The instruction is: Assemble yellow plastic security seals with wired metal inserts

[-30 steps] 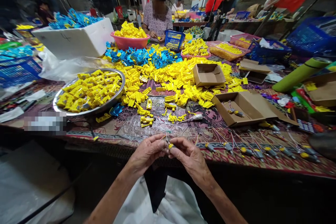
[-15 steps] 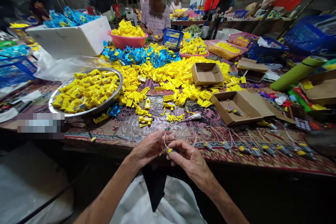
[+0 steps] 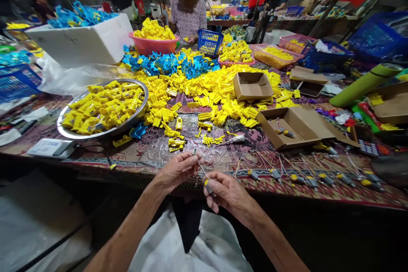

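The left hand (image 3: 177, 172) is closed to a narrow pinch around thin wires (image 3: 198, 166), with a small dark tip showing just above the fingers. The right hand (image 3: 228, 194) curls tightly around a small yellow-ended part (image 3: 208, 185) attached to those wires, and the two hands are close together just off the table edge, above a white sack (image 3: 191, 242) in the person's lap.

Just beyond the hands, a patterned tablecloth (image 3: 153, 148) holds a few yellow plastic pieces (image 3: 176, 143) and a screwdriver (image 3: 231, 140). To the right, a row of small wired motors (image 3: 298, 179) lies along the table edge, and more sit in an opened cardboard tray (image 3: 295, 129). A large heap of yellow plastic parts (image 3: 204, 89) spreads across the middle of the table, standing between the hands and the far side, with blue plastic parts (image 3: 168, 66) behind it. To the left, a steel tray (image 3: 145, 102) is piled with yellow parts, and a white foam box (image 3: 79, 44) stands farther back. A pink basin (image 3: 153, 46) and a blue plastic basket (image 3: 209, 42) stand near a co-worker (image 3: 188, 10) across the table, whose hands are busy at the far edge
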Demonstrator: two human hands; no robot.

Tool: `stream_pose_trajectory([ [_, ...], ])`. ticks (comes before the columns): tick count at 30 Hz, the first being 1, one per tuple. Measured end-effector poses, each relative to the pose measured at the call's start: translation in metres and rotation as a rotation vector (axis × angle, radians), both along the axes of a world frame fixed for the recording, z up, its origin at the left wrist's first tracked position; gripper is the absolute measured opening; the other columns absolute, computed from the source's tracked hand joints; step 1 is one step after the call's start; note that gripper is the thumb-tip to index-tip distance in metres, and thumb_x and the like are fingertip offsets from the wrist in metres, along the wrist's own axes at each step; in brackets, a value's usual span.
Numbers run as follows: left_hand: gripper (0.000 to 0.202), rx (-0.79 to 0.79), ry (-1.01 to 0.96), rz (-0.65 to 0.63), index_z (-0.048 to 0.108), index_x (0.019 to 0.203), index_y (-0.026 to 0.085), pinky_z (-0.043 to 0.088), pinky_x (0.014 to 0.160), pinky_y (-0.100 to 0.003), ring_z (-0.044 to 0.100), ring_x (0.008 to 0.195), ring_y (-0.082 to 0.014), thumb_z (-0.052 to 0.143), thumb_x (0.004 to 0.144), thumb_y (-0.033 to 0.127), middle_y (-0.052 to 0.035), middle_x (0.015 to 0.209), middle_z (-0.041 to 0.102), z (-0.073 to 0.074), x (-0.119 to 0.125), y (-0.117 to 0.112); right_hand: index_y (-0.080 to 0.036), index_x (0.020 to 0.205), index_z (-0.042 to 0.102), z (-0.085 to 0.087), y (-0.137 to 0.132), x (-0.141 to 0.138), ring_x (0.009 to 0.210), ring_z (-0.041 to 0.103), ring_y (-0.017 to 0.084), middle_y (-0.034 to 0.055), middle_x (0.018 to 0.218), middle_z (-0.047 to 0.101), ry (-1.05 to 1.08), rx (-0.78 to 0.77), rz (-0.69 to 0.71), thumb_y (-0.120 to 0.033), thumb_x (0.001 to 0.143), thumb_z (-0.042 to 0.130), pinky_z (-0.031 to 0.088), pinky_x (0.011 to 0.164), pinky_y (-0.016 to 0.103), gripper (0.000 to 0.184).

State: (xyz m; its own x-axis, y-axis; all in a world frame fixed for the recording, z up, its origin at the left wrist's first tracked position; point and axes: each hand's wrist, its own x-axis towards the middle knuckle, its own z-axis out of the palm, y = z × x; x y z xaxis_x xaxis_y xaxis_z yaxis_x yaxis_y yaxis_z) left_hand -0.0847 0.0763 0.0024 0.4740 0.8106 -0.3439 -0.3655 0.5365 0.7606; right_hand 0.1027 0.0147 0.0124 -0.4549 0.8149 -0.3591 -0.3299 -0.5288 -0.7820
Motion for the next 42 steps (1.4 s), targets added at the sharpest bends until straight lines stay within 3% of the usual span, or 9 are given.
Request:
stream_pose_trajectory([
  [6,0.029,0.013,-0.010,0.016,0.067,0.109,0.013,0.050,0.060,-0.017,0.061,0.064,-0.0070,0.072,0.083,0.026,-0.0029,0.086,0.065,-0.003,-0.002,-0.006,-0.018,0.100,0.054,-0.001,-0.005,-0.006,0.053,0.047,0.005,0.0036,0.085,0.068,0.001,0.050,-0.031,-0.040,0.083,0.071,0.033,0.046,0.017,0.032],
  [11,0.029,0.025,-0.027,0.036,0.063,0.111,0.014,0.050,0.059,-0.017,0.060,0.063,-0.0067,0.070,0.085,0.024,-0.0028,0.086,0.065,-0.006,-0.003,-0.008,-0.018,0.105,0.056,-0.007,-0.006,-0.010,0.052,0.046,0.007,0.0005,0.073,0.066,-0.117,0.170,-0.048,-0.037,0.089,0.064,0.036,0.049,0.020,0.026],
  [21,0.024,0.042,-0.028,0.087,0.067,0.103,0.013,0.051,0.061,-0.017,0.060,0.067,-0.0076,0.071,0.084,0.028,-0.0025,0.085,0.063,-0.006,-0.003,-0.009,-0.018,0.102,0.055,-0.011,-0.004,-0.015,0.045,0.040,0.006,-0.0051,0.059,0.059,-0.207,0.148,-0.112,-0.044,0.084,0.066,0.030,0.044,0.020,0.033],
  [30,0.029,0.038,0.008,0.153,0.069,0.102,0.013,0.051,0.059,-0.016,0.058,0.060,-0.0053,0.074,0.081,0.033,-0.0023,0.085,0.066,-0.005,0.005,-0.009,-0.017,0.096,0.062,-0.015,-0.001,-0.011,0.060,0.052,0.010,-0.0003,0.071,0.063,-0.320,0.268,-0.152,-0.048,0.083,0.067,0.040,0.056,0.023,0.034],
  [42,0.026,0.148,0.123,0.187,0.067,0.088,0.014,0.050,0.060,-0.019,0.057,0.060,-0.0073,0.074,0.080,0.037,-0.0019,0.080,0.065,0.009,0.010,-0.014,-0.019,0.095,0.063,-0.023,-0.004,-0.008,0.069,0.057,0.014,0.0024,0.080,0.067,-0.174,0.195,-0.177,-0.042,0.084,0.069,0.045,0.068,0.027,0.026],
])
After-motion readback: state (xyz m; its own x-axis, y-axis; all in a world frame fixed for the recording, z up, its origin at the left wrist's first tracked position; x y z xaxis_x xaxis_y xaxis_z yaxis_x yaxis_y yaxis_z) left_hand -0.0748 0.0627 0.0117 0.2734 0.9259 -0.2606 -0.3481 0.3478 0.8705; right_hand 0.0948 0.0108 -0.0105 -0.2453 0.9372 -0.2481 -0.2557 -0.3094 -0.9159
